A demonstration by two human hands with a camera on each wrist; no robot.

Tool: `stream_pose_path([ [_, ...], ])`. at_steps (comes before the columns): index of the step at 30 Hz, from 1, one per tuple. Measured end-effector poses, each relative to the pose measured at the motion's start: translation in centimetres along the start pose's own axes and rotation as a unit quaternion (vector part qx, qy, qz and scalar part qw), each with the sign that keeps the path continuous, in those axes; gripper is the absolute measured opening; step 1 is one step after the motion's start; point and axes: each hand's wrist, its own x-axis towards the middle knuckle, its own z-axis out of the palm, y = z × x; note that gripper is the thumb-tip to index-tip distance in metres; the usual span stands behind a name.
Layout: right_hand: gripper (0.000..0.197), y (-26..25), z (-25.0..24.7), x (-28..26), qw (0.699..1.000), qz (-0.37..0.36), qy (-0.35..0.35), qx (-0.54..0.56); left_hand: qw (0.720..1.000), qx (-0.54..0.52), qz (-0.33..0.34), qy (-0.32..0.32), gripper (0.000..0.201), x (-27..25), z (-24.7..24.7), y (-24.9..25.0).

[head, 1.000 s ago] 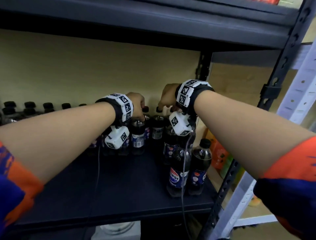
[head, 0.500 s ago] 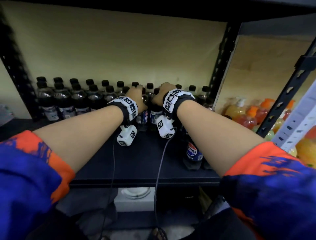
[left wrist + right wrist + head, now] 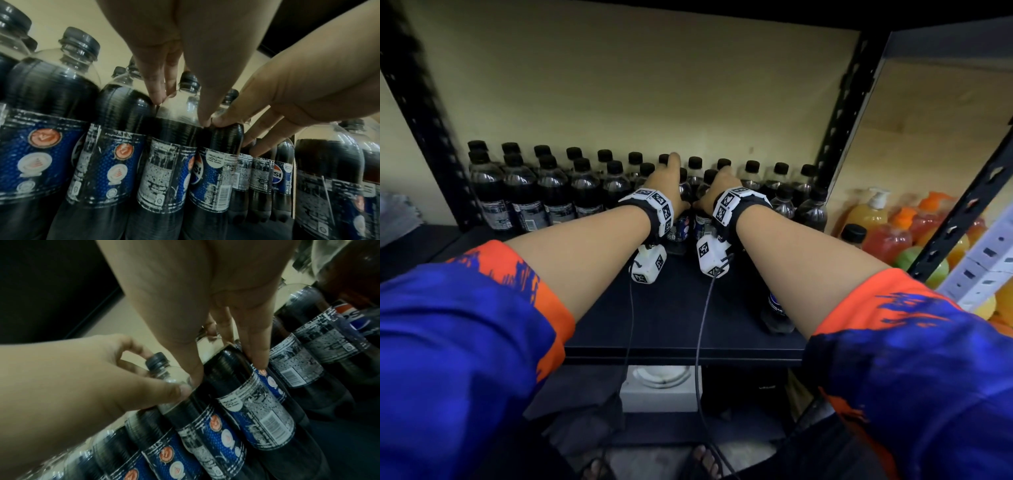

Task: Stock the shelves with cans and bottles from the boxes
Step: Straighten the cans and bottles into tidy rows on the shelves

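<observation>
Gripping a dark cola bottle with a black cap and blue label (image 3: pixel 170 146) by its clear shoulder, the left hand (image 3: pixel 666 185) has its fingers (image 3: pixel 156 87) curled down one side and the thumb down the other. That bottle stands upright on the black metal shelf (image 3: pixel 671 308), touching the double row of matching black-capped cola bottles (image 3: pixel 544 192) that runs off beyond the fingers toward the left post. Just to the right, thumb tips nearly meeting, the right hand (image 3: pixel 717 186) clasps a second dark cola bottle with a barcode label (image 3: pixel 242 386), fingers (image 3: pixel 257 344) stretched down its far side and thumb down the near side. More bottles stand behind and right of these fingertips. Farther right, past the upright, orange and yellow drink bottles (image 3: pixel 900 233) crowd the neighbouring rack.
</observation>
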Motion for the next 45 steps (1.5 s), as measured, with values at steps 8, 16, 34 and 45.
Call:
stream_pose_path([
  [8,0.032,0.7,0.1,0.2,0.997,-0.015,-0.027,-0.075,0.999,0.018,-0.030,-0.010,0.086,-0.4,0.3,-0.2],
  [16,0.090,1.7,2.2,1.0,0.998,0.027,-0.052,0.002,0.999,-0.031,-0.021,-0.021,0.092,-2.3,0.9,-0.2],
  [34,0.043,1.7,-3.3,-4.7,0.996,-0.044,-0.078,0.022,0.986,-0.160,-0.043,0.015,0.068,-4.9,-3.0,-2.1],
  [45,0.075,2.7,-4.1,-10.1,0.989,-0.140,-0.021,0.039,0.968,-0.248,0.006,0.032,0.062,-9.3,-5.3,-1.6],
])
